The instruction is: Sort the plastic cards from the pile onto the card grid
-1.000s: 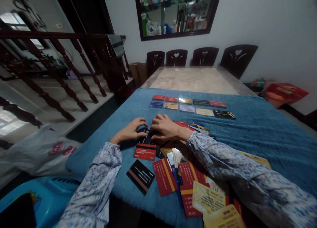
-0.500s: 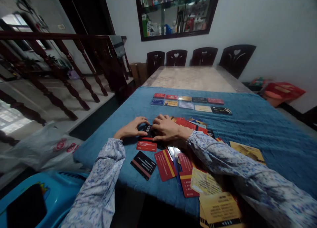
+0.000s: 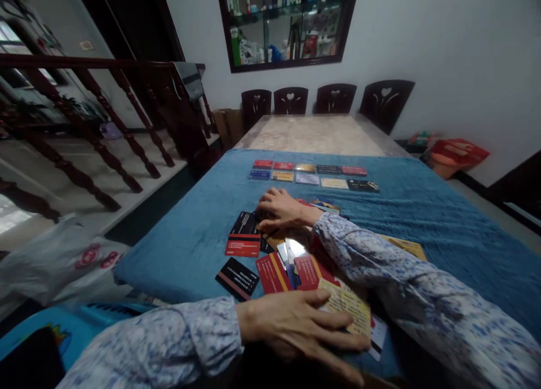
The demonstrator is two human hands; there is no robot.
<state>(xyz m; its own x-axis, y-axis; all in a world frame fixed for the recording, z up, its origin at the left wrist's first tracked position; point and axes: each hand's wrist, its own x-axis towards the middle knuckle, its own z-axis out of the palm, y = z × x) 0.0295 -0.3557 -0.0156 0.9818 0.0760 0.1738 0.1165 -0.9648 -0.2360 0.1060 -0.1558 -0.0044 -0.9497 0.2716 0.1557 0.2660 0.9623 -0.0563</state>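
Note:
Several cards lie in a loose heap on a blue velvet cloth (image 3: 198, 208). My left hand (image 3: 300, 324) is open at the near edge, its fingers spread over a yellow-gold card (image 3: 347, 304). At the far left side of the heap, my right hand (image 3: 281, 208) rests with bent, parted fingers on the cards, its fingertips partly hidden. Left of it lie a black card (image 3: 245, 223) and a red card (image 3: 242, 246). Nearer me are a black card with a brown stripe (image 3: 237, 278) and a red card with a yellow stripe (image 3: 273, 272). My right sleeve covers part of the heap.
Two rows of cards, among them a white card (image 3: 334, 183) and a black card (image 3: 363, 185), lie farther up the cloth. Beyond is the bare marble tabletop (image 3: 313, 132), with chairs (image 3: 291, 101) behind. A blue plastic object (image 3: 80, 327) and plastic bags (image 3: 84, 259) stand at left.
My left hand has left the black card beside my right hand and moved toward me to the gold cards at the near edge. My right hand stays on the heap. The view has shifted slightly.

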